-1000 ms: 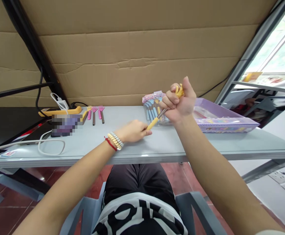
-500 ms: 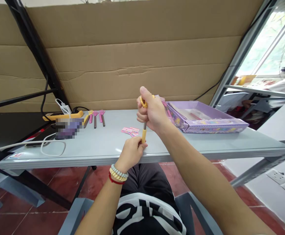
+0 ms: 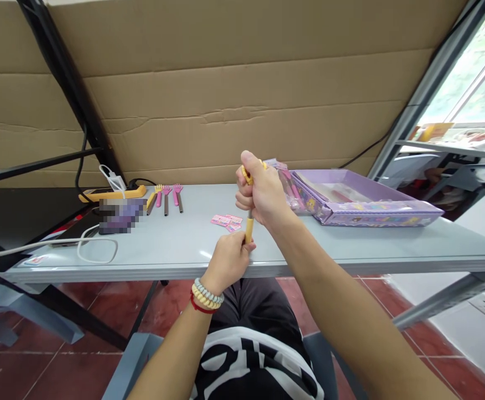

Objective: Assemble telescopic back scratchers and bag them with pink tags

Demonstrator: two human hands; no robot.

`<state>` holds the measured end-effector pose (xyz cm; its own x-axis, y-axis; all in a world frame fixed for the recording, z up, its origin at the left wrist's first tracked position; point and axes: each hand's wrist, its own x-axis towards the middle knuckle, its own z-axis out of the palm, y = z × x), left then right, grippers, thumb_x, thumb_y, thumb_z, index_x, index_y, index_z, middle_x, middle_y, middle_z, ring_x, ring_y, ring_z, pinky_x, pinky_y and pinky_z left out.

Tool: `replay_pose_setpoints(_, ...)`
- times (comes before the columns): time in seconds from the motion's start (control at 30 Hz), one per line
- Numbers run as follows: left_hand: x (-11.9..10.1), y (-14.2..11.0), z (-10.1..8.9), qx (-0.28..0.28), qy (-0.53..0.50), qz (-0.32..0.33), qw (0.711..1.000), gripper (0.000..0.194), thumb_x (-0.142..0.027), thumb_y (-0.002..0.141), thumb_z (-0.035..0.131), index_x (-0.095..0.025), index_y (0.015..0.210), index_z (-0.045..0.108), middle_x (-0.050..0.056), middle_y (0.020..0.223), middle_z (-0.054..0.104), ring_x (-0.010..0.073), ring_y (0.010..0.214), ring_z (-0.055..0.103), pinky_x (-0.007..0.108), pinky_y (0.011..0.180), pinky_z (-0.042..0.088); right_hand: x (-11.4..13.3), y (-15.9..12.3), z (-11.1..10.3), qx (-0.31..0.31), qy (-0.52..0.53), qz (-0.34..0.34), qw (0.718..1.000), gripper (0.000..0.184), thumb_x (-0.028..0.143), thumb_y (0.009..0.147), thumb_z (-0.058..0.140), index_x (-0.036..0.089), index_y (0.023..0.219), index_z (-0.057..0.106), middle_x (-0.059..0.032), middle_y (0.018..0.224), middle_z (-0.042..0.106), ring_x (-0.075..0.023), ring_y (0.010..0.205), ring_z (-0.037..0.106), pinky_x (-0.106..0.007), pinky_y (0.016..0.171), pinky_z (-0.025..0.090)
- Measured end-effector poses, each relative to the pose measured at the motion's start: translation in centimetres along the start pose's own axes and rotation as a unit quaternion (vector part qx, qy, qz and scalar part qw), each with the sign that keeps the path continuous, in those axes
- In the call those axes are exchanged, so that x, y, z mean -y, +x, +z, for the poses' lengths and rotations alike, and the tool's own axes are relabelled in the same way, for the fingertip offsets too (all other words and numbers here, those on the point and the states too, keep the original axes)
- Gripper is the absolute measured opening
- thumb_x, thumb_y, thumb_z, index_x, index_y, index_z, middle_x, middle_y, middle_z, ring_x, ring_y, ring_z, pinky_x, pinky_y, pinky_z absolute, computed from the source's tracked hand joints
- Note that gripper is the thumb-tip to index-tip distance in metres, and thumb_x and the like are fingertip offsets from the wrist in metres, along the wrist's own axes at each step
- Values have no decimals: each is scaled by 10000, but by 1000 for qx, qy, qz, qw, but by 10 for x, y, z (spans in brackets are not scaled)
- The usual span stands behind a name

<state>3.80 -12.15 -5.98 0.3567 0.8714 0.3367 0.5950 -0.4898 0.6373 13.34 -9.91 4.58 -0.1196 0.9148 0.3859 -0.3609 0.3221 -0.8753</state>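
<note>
My right hand is closed in a fist around the top of a yellow stick, which looks like a small telescopic back scratcher. Part of its yellow head shows between the fingers, and a short length of metal shaft comes out below. Lower down, my left hand pinches its yellow handle near the table's front edge. The stick stands almost upright. Just beyond the left hand lie several small pink cards. Similar claw-headed sticks, pink, yellow and brown, lie in a row at the back left.
On the right sits an open purple cardboard tray, with clear-wrapped pink pieces beside it. A yellow power strip, a white cable and a blurred purple item occupy the left. Cardboard walls off the back.
The camera view has shifted slightly, so the scene appears a little further right. Both hands keep the same grip on the yellow back scratcher.
</note>
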Motion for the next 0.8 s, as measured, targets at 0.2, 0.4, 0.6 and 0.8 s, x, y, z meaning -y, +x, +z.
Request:
replay_pose_setpoints(0.2, 0, 1, 0, 0, 2, 11, 1000, 115, -157, 854, 488, -196, 789, 575, 27, 748, 654, 161, 699, 587, 280, 639, 378, -1, -2, -3, -11, -3, 7, 1000, 561, 642, 740, 641, 209, 572, 326, 104, 424, 161, -23, 321, 124, -196, 332, 122)
replay_pose_setpoints(0.4, -3, 1, 0, 4, 7, 3, 1000, 120, -155, 848, 496, -192, 775, 584, 26, 741, 654, 161, 698, 581, 279, 649, 380, 1, -6, -2, -16, -3, 12, 1000, 588, 662, 736, 632, 212, 557, 299, 105, 416, 157, -24, 313, 129, -193, 327, 118)
replay_pose_setpoints(0.6, -3, 2, 1, -2, -9, 1, 1000, 122, -165, 849, 493, -194, 771, 582, 19, 717, 639, 156, 676, 567, 275, 638, 371, -1, -6, -4, -8, 7, 10, 1000, 577, 642, 727, 647, 209, 552, 308, 107, 405, 164, -24, 313, 130, -189, 327, 116)
replay_pose_setpoints(0.8, -2, 1, 2, -13, -8, -11, 1000, 116, -187, 857, 483, -195, 795, 580, 28, 716, 629, 165, 675, 559, 284, 637, 364, -5, 3, -10, 18, 38, 23, 999, 525, 599, 732, 644, 196, 561, 354, 112, 398, 193, -19, 307, 129, -178, 329, 116)
